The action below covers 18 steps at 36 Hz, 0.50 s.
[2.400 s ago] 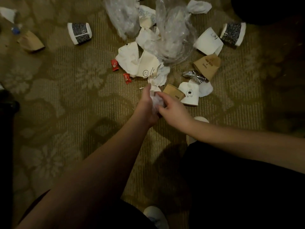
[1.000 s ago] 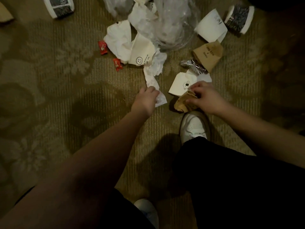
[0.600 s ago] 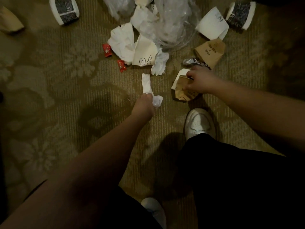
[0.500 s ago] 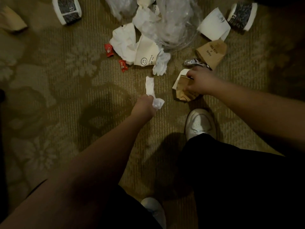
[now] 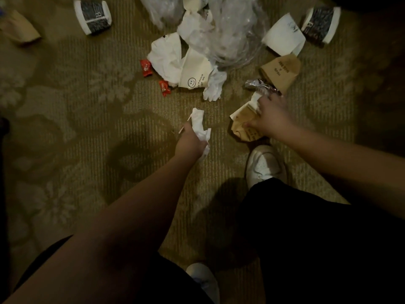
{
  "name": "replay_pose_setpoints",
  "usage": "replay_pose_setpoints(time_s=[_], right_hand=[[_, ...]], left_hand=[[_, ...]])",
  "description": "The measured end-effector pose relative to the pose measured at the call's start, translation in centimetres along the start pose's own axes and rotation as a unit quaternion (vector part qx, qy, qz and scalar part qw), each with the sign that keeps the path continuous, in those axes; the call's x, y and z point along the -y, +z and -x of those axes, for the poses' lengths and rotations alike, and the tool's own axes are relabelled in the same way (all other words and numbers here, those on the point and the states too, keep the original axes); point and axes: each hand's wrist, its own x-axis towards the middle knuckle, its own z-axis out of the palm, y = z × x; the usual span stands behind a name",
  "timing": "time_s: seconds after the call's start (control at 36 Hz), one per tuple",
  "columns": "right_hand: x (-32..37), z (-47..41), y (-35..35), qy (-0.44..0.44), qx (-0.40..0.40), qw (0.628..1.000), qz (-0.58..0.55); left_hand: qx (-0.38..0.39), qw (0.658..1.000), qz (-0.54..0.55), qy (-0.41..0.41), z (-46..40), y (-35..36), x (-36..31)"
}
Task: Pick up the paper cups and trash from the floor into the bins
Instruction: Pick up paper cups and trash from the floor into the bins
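1. Down on the carpet (image 5: pixel 92 137), just ahead of a white shoe (image 5: pixel 263 165), the right hand (image 5: pixel 270 120) rests on a squashed brown cup (image 5: pixel 242 126) with a white cup (image 5: pixel 252 104) tucked against it; the fingers curl over both, thumb at the brown cup's near side.
2. Left hand (image 5: pixel 190 143) is closed around a crumpled tissue (image 5: pixel 200 126), which sticks out above the fist, with a thin pale stick poking out to the left.
3. What the next reach seems to turn on: the foil wrapper (image 5: pixel 255 84) lies just beyond the right hand's fingertips, its length running left to right, so the right hand is far nearer than the left.
4. Nearer the left hand, straight ahead of it, lie a smiley cup (image 5: pixel 192 73), a loose tissue scrap (image 5: pixel 214 86) and two red wrappers (image 5: pixel 153 77).
5. Farther off: a second brown cup (image 5: pixel 281 71), a white cup on its side (image 5: pixel 282 38), two dark printed cups (image 5: pixel 93 16), and a clear plastic bag (image 5: pixel 232 29).
6. No bin is in view, so which way the load must go I cannot tell.
7. The right hand is blurred; whether the cups are lifted or on the floor is unclear. The bag runs off the top edge, and the dim light swallows the right side.
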Motion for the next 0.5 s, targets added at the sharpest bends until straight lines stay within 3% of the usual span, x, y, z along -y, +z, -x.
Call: replay_pose_setpoints(time_s=[0.28,0.5], right_hand=[[-0.2,2.7,1.2,-0.065,-0.003,0.997,-0.052],[-0.5,2.8,1.2,-0.071,0.003,0.996,-0.058]], left_hand=[[-0.103,0.971,-0.212,0.044,0.2,1.0,0.1],[-0.104,0.987,-0.116,-0.039,-1.4,0.0,0.0]])
